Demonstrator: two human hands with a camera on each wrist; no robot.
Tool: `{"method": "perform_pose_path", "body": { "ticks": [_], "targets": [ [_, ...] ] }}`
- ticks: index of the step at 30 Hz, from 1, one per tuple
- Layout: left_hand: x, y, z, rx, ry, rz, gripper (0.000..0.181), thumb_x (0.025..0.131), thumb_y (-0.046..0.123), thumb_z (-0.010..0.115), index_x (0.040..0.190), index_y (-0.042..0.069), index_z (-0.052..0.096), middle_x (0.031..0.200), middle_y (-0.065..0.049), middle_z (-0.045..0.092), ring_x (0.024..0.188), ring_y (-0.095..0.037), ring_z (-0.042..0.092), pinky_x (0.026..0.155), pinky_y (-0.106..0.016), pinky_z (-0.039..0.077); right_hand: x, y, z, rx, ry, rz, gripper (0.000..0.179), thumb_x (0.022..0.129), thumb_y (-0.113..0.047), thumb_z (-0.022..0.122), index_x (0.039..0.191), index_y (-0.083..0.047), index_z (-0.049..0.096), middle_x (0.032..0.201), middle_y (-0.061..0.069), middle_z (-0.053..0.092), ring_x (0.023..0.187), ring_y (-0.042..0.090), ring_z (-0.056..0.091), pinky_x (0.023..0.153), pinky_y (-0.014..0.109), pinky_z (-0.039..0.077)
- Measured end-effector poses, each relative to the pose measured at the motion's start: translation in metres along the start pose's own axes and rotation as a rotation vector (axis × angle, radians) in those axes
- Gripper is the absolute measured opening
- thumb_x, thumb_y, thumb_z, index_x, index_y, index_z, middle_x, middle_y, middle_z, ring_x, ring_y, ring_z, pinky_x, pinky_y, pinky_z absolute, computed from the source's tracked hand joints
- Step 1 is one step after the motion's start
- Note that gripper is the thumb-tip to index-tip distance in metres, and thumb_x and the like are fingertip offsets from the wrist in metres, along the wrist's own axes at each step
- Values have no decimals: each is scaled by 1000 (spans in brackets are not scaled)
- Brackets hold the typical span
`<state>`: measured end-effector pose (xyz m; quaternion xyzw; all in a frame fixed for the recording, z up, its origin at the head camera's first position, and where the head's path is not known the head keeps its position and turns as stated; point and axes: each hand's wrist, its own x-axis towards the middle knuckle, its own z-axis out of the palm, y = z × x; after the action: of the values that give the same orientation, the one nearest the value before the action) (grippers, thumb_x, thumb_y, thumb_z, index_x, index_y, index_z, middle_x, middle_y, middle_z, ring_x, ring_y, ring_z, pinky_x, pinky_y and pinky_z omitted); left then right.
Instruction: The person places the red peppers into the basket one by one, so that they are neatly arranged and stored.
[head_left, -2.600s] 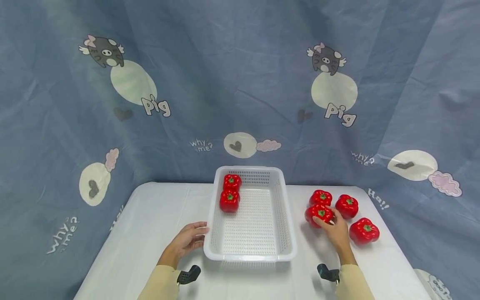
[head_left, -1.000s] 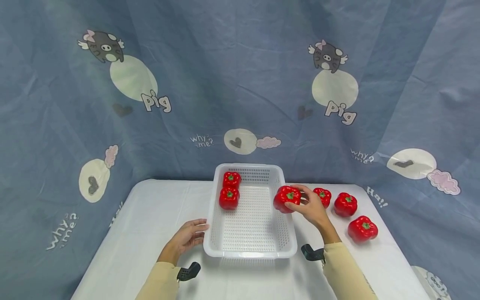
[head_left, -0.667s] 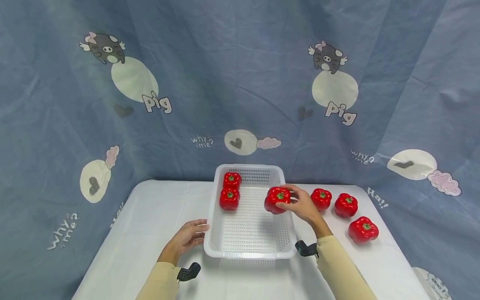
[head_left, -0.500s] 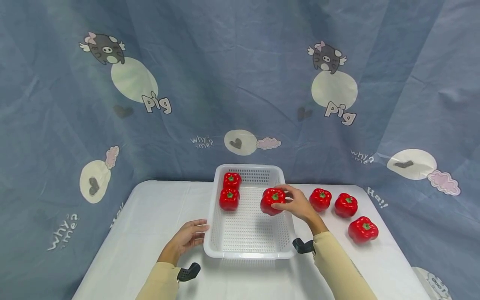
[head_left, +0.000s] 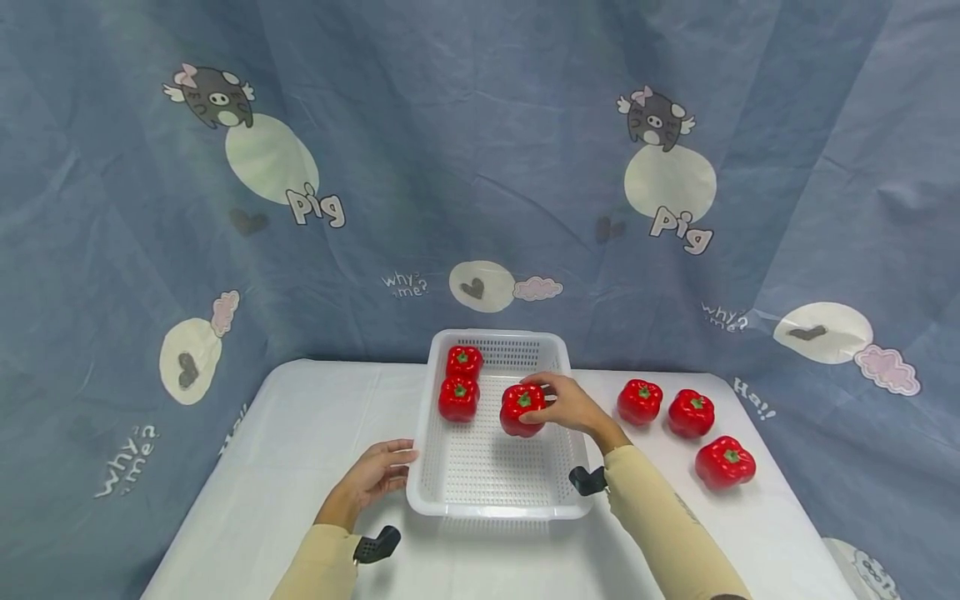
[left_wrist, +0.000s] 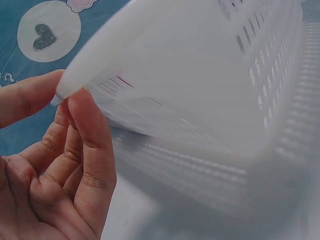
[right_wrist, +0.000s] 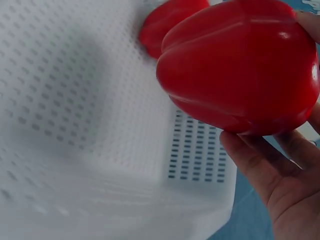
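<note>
A white perforated plastic basket [head_left: 498,512] stands on the table. My left hand [head_left: 371,475] is at its left side; in the left wrist view, thumb and index finger pinch the basket's rim [left_wrist: 82,65]. My right hand [head_left: 576,408] grips a red bell pepper [head_left: 516,410] with a green stem, held over the basket's middle. In the right wrist view this held pepper [right_wrist: 240,70] is above the perforated floor, with fingers and thumb at its sides. Two more red bell peppers, a rear one [head_left: 463,361] and a nearer one [head_left: 458,400], sit touching along the basket's left wall.
Right of the basket lie three red bell peppers: one at the back left [head_left: 640,402], one at the back right [head_left: 691,413] and one nearer [head_left: 725,463]. A white cloth covers the table [head_left: 300,433]. A blue printed curtain [head_left: 480,167] hangs directly behind.
My right hand has lifted a bell pepper from the group on the right and carried it left over the basket, lower in the latest frames. The left hand has stayed at the rim.
</note>
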<state>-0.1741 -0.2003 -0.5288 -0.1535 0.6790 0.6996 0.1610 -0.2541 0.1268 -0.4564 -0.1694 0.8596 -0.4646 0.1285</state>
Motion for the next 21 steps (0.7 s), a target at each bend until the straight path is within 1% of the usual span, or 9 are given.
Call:
{"method": "perform_pose_path", "body": {
  "ticks": [8,15,21],
  "targets": [
    [0,-1,0,-12,2,3,41,88,11,67,124,-6,56,104,-11,66,85,-21,63,72,-31,56,14,-3,13,-43,-61,-3,60,71,-18,84,125,-9,60,117,7,62,109,28,57,82,39,56],
    [0,-2,-3,-14,-10,2,42,89,12,66,125,-6,55,105,-11,67,86,-20,63,72,-30,56,23,-8,24,-82,-111,-57,56,72,-21,84,122,-8,61,119,8,61,106,26,57,79,35,57],
    [1,-2,-1,-13,-12,-5,44,88,13,67,126,-6,54,110,-13,65,88,-22,62,74,-31,56,29,-10,32,-78,-134,-27,57,71,-24,85,120,-10,61,118,6,61,107,27,56,79,35,57]
  ]
}}
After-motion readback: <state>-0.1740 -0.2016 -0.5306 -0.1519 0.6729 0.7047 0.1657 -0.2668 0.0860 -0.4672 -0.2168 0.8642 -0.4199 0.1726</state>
